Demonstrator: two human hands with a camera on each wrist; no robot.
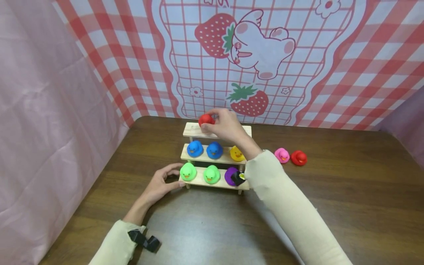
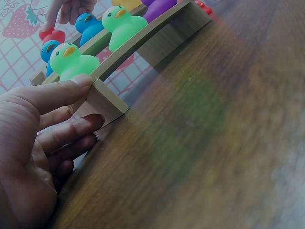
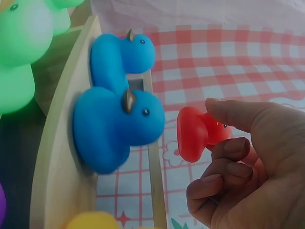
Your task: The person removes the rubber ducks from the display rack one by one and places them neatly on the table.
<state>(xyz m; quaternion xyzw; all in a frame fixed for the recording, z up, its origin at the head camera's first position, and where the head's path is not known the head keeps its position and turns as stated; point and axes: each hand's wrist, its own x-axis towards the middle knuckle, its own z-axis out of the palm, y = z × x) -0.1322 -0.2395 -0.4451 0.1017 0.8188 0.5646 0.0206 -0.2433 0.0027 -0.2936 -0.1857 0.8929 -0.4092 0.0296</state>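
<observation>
My right hand pinches a red rubber duck by its head, between thumb and fingers, at the top tier of a three-tier wooden stand. In the right wrist view a small gap shows between this duck and the tier's edge. My left hand grips the left end of the bottom tier, thumb on its edge. Two green ducks and a purple duck sit on that tier. On the middle tier are two blue ducks and a yellow duck, partly hidden by my right wrist.
To the right of the stand, a pink duck and another red duck lie on the brown wooden table. A checked cloth with strawberries hangs just behind the stand. Pink fabric drapes along the left side.
</observation>
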